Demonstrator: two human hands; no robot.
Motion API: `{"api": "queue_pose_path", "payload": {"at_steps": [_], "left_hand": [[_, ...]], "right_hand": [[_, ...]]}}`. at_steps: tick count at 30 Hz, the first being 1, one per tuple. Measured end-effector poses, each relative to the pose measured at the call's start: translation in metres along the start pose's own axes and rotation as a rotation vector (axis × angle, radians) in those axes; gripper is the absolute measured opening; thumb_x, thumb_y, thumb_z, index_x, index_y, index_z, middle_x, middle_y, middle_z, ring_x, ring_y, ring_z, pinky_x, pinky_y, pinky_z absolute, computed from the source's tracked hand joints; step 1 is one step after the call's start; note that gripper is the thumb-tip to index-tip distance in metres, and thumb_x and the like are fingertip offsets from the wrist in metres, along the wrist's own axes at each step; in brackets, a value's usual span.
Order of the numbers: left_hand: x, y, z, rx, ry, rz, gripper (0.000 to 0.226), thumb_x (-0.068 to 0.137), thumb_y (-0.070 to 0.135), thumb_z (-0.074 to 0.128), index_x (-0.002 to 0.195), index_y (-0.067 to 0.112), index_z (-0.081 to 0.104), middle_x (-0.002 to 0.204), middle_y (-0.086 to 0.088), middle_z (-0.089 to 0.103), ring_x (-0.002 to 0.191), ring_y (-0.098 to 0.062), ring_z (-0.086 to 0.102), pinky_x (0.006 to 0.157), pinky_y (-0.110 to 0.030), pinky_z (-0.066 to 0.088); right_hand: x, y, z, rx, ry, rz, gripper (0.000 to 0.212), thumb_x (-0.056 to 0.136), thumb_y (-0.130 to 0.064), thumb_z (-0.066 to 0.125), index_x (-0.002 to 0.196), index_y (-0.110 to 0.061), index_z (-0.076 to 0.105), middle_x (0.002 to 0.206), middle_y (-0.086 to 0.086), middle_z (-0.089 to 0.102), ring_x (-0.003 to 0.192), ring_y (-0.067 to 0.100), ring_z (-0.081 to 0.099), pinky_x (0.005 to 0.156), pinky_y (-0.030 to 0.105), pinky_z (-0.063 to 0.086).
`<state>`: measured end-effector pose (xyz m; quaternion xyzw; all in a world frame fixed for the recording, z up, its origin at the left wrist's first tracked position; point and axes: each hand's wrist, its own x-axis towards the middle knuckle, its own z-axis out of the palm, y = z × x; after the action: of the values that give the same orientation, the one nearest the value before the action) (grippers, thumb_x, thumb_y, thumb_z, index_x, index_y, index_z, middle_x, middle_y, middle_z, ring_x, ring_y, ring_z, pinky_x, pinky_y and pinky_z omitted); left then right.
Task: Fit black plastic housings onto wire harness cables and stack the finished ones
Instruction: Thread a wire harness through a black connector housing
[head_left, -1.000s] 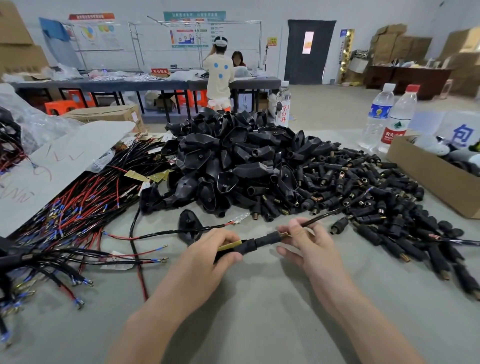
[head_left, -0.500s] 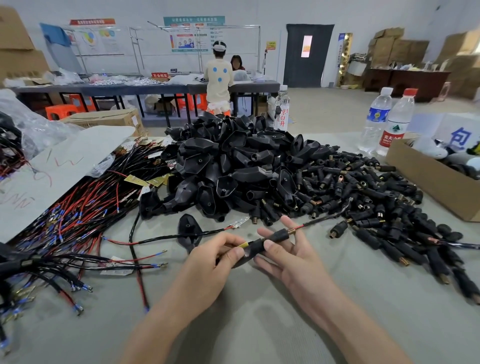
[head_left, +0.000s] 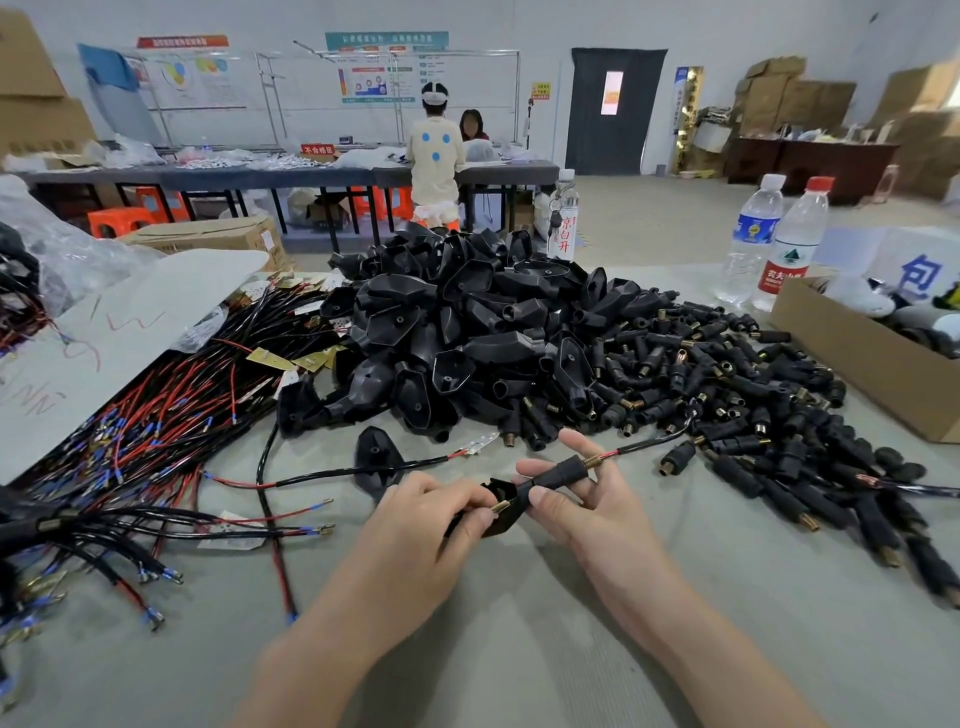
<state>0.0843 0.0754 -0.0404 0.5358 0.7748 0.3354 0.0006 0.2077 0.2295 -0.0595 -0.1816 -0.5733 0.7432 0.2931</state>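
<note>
My left hand (head_left: 415, 525) grips a black plastic housing (head_left: 501, 512) just above the grey table, with a brass tip showing at its fingertips. My right hand (head_left: 576, 499) pinches a black tubular connector (head_left: 553, 475) on a black harness cable (head_left: 649, 444) that trails right into the parts. The connector's near end meets the housing. Behind lies a large heap of black housings (head_left: 467, 332). A second housing (head_left: 379, 460) lies on the table with a cable threaded through it.
Several loose black connectors (head_left: 753, 395) spread to the right. Red and black wire harnesses (head_left: 130, 441) cover the left side under a grey sheet (head_left: 104, 332). A cardboard box (head_left: 857, 358) and two water bottles (head_left: 769, 244) stand at the right. Two people work at a far table.
My hands have drawn closer together. The connector has slid toward my left hand, and the black housing now shows at my left fingertips.
</note>
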Motion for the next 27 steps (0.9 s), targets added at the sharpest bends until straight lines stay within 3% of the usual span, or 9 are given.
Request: {"api": "queue_pose_path", "payload": {"at_steps": [4, 7, 11, 13, 19, 27], "left_hand": [[-0.001, 0.003, -0.001, 0.028, 0.057, 0.012, 0.012, 0.100, 0.036, 0.052, 0.106, 0.037, 0.063, 0.094, 0.015, 0.052, 0.097, -0.005, 0.049, 0.084, -0.023, 0.041], [0.000, 0.009, -0.004, 0.214, 0.186, 0.101, 0.007, 0.097, 0.025, 0.060, 0.093, 0.024, 0.065, 0.078, 0.011, 0.060, 0.073, -0.013, 0.056, 0.064, -0.026, 0.043], [0.003, 0.011, -0.003, 0.326, 0.204, 0.147, 0.010, 0.091, 0.018, 0.071, 0.088, 0.020, 0.061, 0.060, 0.012, 0.057, 0.048, -0.010, 0.056, 0.039, -0.033, 0.046], [0.002, 0.008, -0.001, 0.257, 0.192, 0.123, 0.007, 0.094, 0.020, 0.066, 0.091, 0.021, 0.061, 0.068, 0.012, 0.058, 0.055, -0.010, 0.058, 0.046, -0.035, 0.049], [0.004, -0.001, 0.004, -0.114, 0.079, 0.046, 0.005, 0.096, 0.019, 0.064, 0.098, 0.024, 0.066, 0.104, 0.018, 0.062, 0.098, -0.001, 0.060, 0.085, -0.020, 0.045], [0.001, -0.001, 0.008, -0.166, 0.000, -0.010, 0.016, 0.099, 0.021, 0.056, 0.101, 0.034, 0.063, 0.116, 0.033, 0.057, 0.120, 0.004, 0.049, 0.096, -0.005, 0.031]], "right_hand": [[-0.001, 0.000, -0.001, 0.011, -0.013, 0.002, 0.053, 0.093, 0.006, 0.061, 0.134, -0.024, 0.044, 0.115, 0.008, 0.074, 0.110, 0.023, 0.070, 0.099, 0.039, 0.054], [-0.001, -0.001, 0.000, 0.034, -0.027, 0.018, 0.051, 0.094, 0.006, 0.059, 0.134, -0.022, 0.044, 0.114, 0.010, 0.074, 0.110, 0.026, 0.070, 0.095, 0.035, 0.057], [0.000, -0.004, -0.001, 0.073, -0.026, 0.048, 0.050, 0.093, 0.004, 0.061, 0.132, -0.021, 0.046, 0.112, 0.012, 0.074, 0.109, 0.026, 0.070, 0.087, 0.029, 0.058], [0.000, -0.006, -0.002, 0.081, -0.018, 0.061, 0.049, 0.092, 0.004, 0.062, 0.132, -0.021, 0.046, 0.112, 0.010, 0.075, 0.108, 0.024, 0.071, 0.085, 0.027, 0.058], [0.000, -0.006, -0.002, 0.149, 0.030, 0.098, 0.047, 0.092, 0.009, 0.060, 0.129, -0.017, 0.050, 0.108, 0.012, 0.075, 0.101, 0.023, 0.073, 0.075, 0.023, 0.058], [0.001, -0.006, -0.001, 0.189, 0.067, 0.112, 0.042, 0.093, 0.008, 0.059, 0.127, -0.015, 0.052, 0.103, 0.011, 0.077, 0.097, 0.020, 0.074, 0.075, 0.024, 0.059]]}}
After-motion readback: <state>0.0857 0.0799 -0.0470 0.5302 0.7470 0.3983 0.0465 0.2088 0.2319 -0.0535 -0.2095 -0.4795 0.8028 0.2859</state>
